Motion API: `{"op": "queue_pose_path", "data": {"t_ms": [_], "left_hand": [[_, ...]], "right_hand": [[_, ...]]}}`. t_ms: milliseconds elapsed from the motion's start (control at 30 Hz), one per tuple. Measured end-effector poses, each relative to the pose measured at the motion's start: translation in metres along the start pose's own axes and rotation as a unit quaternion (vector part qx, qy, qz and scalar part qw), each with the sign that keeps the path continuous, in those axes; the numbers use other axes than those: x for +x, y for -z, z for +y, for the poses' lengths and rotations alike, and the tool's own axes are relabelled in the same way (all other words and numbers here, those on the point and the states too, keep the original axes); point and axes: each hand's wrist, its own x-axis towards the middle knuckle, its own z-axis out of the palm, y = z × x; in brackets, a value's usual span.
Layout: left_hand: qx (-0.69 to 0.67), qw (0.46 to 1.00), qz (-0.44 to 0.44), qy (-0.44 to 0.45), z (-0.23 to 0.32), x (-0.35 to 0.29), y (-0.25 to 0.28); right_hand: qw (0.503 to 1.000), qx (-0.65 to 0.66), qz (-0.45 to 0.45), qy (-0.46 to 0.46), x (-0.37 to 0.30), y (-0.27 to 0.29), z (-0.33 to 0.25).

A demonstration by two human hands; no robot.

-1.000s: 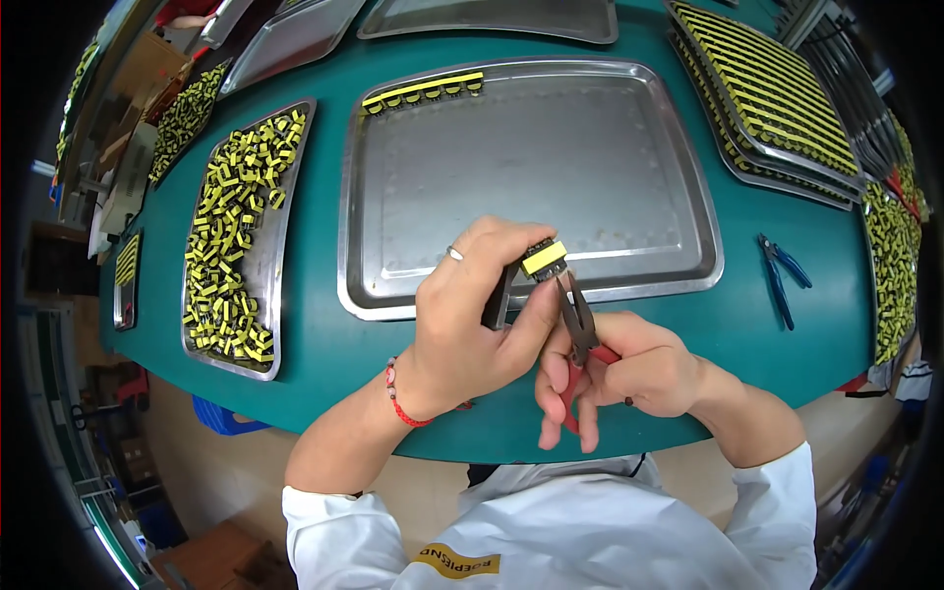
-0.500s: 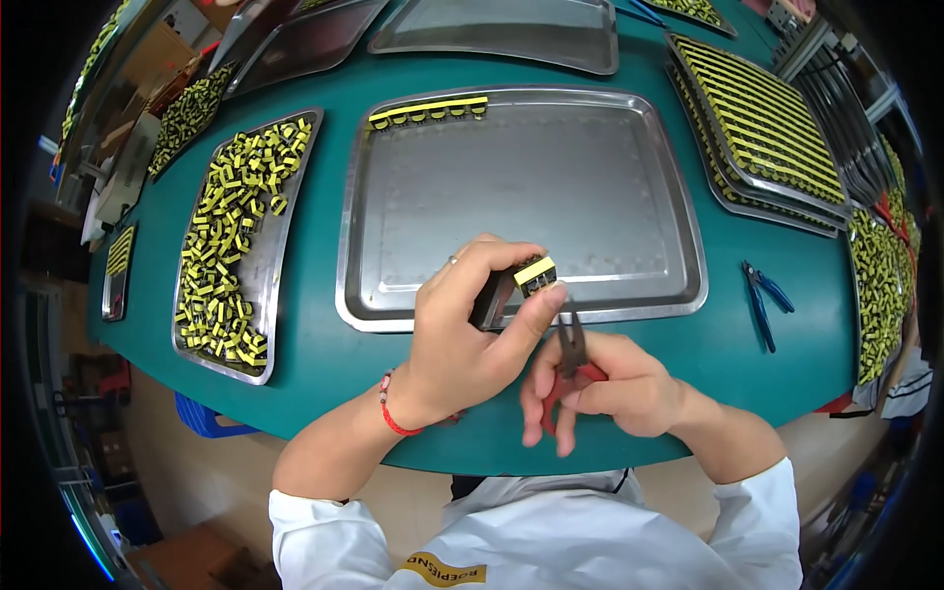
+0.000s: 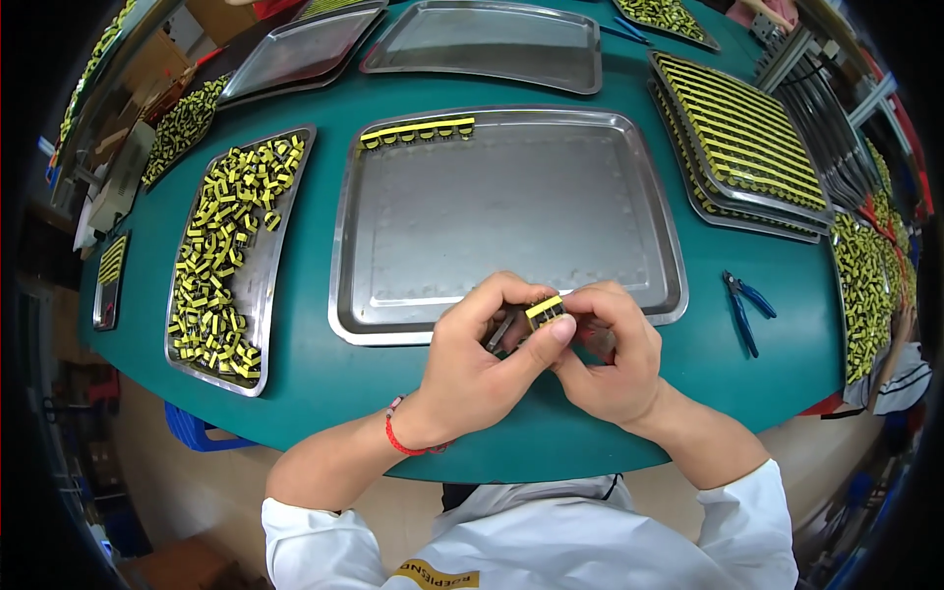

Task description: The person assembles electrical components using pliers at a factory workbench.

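My left hand [image 3: 487, 344] is closed, pinching a small yellow-and-black transformer [image 3: 547, 312] between thumb and fingers, with its pins toward me. A dark, flat-edged thing [image 3: 501, 331] shows in the same hand's curl; its kind is unclear. My right hand [image 3: 615, 354] meets the left, fingertips bent in close to the transformer's right side. A dark reddish bit of the pliers [image 3: 596, 340] shows between its fingers, while the jaws are hidden. Both hands are over the near edge of a metal tray [image 3: 511, 216], where a row of transformers [image 3: 418, 132] lines the far left corner.
On the green table [image 3: 747, 393], a tray of loose transformers [image 3: 211, 265] lies left. Stacked trays with neat rows [image 3: 742, 138] stand far right, near blue-handled cutters [image 3: 745, 310]. Another metal tray [image 3: 492, 44] lies beyond, and more loose transformers [image 3: 860, 295] are at the right edge.
My right hand has risen to meet the left at the transformer. The pliers, plainly visible before, are now mostly hidden in it. The left hand has shifted slightly lower in view.
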Motion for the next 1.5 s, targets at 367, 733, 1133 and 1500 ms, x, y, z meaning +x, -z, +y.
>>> {"op": "queue_pose_path", "data": {"t_ms": [367, 733, 1133, 1500], "left_hand": [[-0.112, 0.992, -0.021, 0.044, 0.006, 0.004, 0.001], [-0.505, 0.847, 0.002, 0.166, -0.001, 0.011, 0.005], [-0.231, 0.965, -0.117, 0.033, -0.007, 0.005, 0.005], [-0.180, 0.980, -0.085, 0.020, -0.015, 0.005, -0.002]], "right_hand": [[0.999, 0.008, 0.013, 0.039, -0.004, 0.000, 0.006], [0.984, 0.152, -0.049, -0.083, -0.002, 0.002, -0.015], [0.988, 0.117, -0.055, -0.085, -0.003, -0.004, -0.011], [0.987, 0.115, -0.053, -0.102, -0.008, -0.010, -0.012]]}}
